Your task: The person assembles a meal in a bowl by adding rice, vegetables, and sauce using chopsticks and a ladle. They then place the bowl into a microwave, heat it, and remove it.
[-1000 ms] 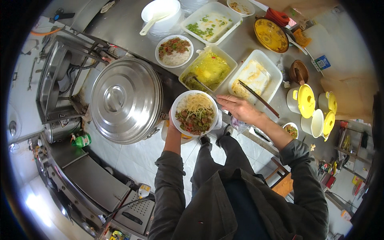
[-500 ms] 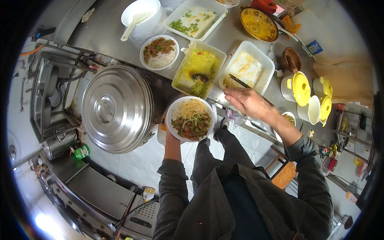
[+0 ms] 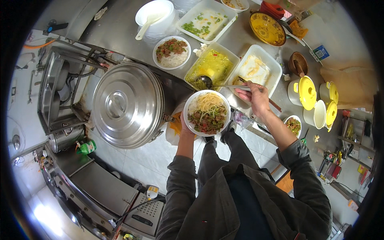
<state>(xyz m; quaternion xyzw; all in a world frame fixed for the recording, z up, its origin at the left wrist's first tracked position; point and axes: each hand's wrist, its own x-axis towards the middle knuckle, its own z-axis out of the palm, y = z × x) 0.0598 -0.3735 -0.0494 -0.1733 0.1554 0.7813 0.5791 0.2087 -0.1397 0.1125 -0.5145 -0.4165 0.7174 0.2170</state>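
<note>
My left hand (image 3: 185, 123) supports a round white bowl (image 3: 208, 112) from its left side and below. Rice, chopped meat with green and red bits, and pale yellow shreds fill the bowl. My right hand (image 3: 256, 98) is closed on the metal handle of a ladle (image 3: 207, 82). The ladle's dark head rests at the near edge of a tub of yellow-green liquid (image 3: 212, 66), just beyond the bowl. Under my right hand, a pair of chopsticks (image 3: 275, 105) lies across a white tub with pale shreds (image 3: 262, 66).
A second rice bowl (image 3: 172, 53) stands on the steel counter, near a tray of chopped scallions (image 3: 207, 20) and a white bucket (image 3: 156, 18). Left is a large lidded steel pot (image 3: 124, 106). Yellow-lidded pots (image 3: 307, 93), a brown bowl (image 3: 298, 63) and another filled bowl (image 3: 293, 125) stand right.
My right hand has closed on the ladle, whose head has shifted toward the tub's near edge. It was above the chopsticks before. The view has shifted, with my left hand still holding the bowl.
</note>
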